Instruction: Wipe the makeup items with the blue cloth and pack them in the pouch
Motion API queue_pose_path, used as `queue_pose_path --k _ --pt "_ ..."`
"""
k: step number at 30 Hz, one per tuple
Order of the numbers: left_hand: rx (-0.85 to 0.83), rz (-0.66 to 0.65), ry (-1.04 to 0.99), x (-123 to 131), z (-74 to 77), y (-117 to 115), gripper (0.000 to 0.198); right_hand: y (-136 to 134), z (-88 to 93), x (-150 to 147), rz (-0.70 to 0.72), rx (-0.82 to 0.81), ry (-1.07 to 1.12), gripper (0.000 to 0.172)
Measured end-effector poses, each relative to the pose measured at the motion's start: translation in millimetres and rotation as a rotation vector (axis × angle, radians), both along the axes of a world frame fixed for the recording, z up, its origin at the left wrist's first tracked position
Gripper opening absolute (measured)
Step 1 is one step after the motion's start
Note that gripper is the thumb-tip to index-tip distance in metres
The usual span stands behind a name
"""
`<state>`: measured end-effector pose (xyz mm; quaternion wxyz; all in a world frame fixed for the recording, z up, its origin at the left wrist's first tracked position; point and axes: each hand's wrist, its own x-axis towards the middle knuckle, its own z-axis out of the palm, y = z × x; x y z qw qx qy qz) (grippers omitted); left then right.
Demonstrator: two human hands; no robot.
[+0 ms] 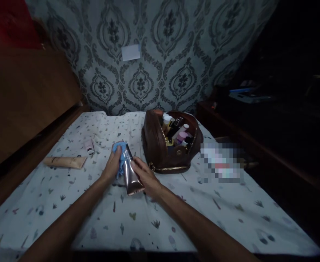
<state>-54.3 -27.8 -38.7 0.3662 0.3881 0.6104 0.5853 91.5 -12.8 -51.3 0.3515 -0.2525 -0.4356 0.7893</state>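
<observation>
Blue cloth [118,146] sat bunched in the left hand [113,164], with the fingers closed round it and held up against the cap end of a shiny tube [133,178]. The right hand [147,178] had the tube by its side, with the fingers curled in close. So 2 hands shared 1 tube, up over the middle of the tabletop [107,222], between the near edge and the far edge.

The tube looked smooth and slick. With too soft a grip, it could slip and drop. With too hard a squeeze, stuff could squirt out if the cap was loose, but I could not tell how tight it was.

The brown bag [160,158] stood open near the far edge, just beside the right hand. A bump from that hand could tip it and spill the little bottles [183,136].

Near the left edge lay a tan tube [65,162], with a small pink tube [89,146] near it. A big swing of the left arm could knock the tan tube off that edge.
</observation>
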Motion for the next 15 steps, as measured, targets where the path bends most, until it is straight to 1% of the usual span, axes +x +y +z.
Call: queue_pose_path --k 2,4,10,15 --pt "0.023 0.028 0.05 0 -3.1 0 0.043 1 -1.3 0 -0.025 0.013 0.001 0.048" --pt "0.037 0.02 0.082 1 -3.5 0 0.039 2 -1.8 -1 -0.046 0.025 0.009 0.048" --pt "0.055 -0.042 0.27 10 0.6 -6 0.043 3 -2.7 -4 -0.1 -0.026 0.069 0.044" --pt "0.065 -0.117 0.37 16 3.6 -10 0.037 8 -5.3 -6 -0.167 -0.084 0.147 0.054"
